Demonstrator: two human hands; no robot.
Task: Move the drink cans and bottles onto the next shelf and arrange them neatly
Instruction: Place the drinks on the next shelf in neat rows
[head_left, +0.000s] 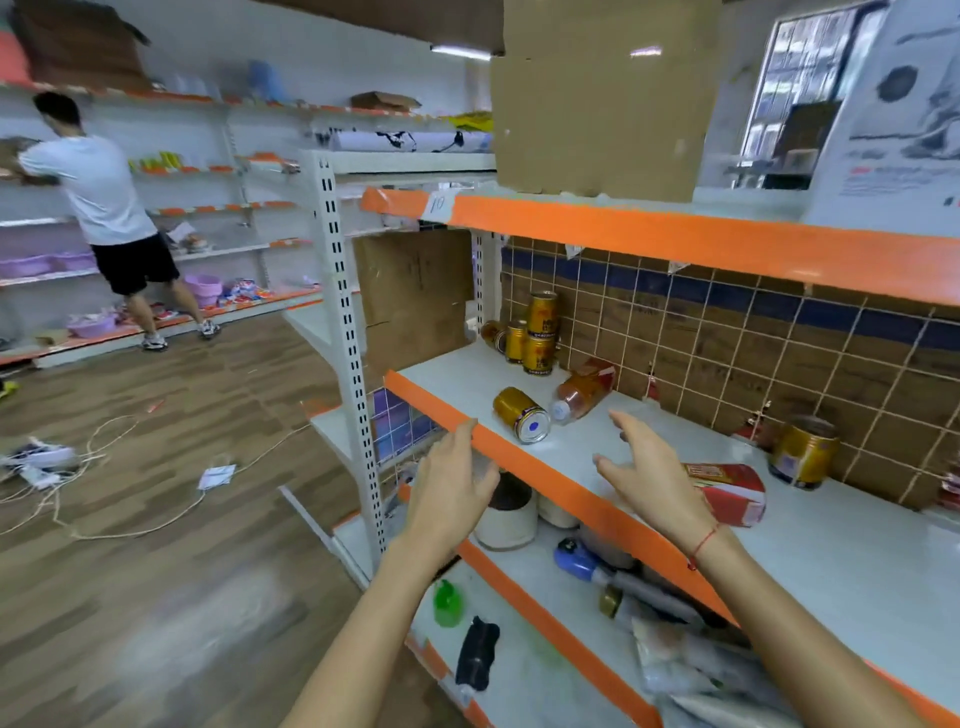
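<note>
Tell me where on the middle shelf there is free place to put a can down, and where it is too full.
The middle shelf is bare on its near right, in front of the red carton and the upright gold can. Another bare strip lies between the tipped can and the stacked cans. The back left corner around those cans and the lying bottle is crowded.

Ahead of the right grip (647, 470), a gold can (521, 415) and a bottle (582, 392) lie toppled on the shelf (831, 561); stacked gold cans (535, 332) stand beyond.
</note>
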